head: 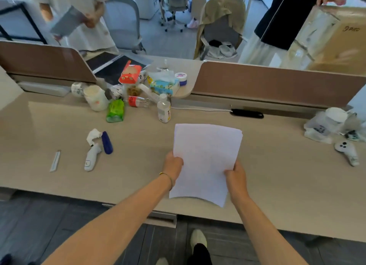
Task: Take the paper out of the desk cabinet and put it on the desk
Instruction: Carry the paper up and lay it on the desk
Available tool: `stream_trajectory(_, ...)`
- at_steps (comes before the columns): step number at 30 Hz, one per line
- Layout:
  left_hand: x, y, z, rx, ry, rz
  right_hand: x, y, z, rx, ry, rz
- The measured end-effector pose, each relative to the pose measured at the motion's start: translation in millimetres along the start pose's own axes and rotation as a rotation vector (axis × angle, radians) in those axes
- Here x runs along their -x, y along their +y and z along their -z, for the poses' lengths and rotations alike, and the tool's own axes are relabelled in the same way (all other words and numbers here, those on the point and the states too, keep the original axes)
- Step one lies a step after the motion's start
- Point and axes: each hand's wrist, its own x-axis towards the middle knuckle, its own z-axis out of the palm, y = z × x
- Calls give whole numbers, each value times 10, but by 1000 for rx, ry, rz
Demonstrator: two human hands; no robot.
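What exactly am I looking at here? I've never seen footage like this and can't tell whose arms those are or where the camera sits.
There is no machine here. The camera is worn on a person's head and looks forward and down, so the two bare arms coming from the bottom edge belong to the wearer. This is the only view.

The left hand and the right hand each have a grip on a side edge of a thin stack of white paper, held over the desk; I cannot tell whether it touches the surface yet.

On the desk lie a white controller beside a blue case, a green packet, a small clear bottle and, far right, another white controller. Other people stand beyond the divider.
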Motion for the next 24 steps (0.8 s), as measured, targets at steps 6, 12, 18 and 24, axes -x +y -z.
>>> stream_trajectory(6, -460, 344, -304, 99, 160, 8, -760, -196, -133, -143, 44, -54)
stream_trajectory(12, -920, 193, -467, 160, 317, -70, -1273, -71, -261, -201, 48, -28)
stream_trajectory(18, -1153, 11, -541, 205, 278, -1, -1442, 79, -360, -202, 11, -92)
stream_trajectory(24, -1502, 284, -537, 260, 231, 74, -1825, -61, -487, -164, -16, -118)
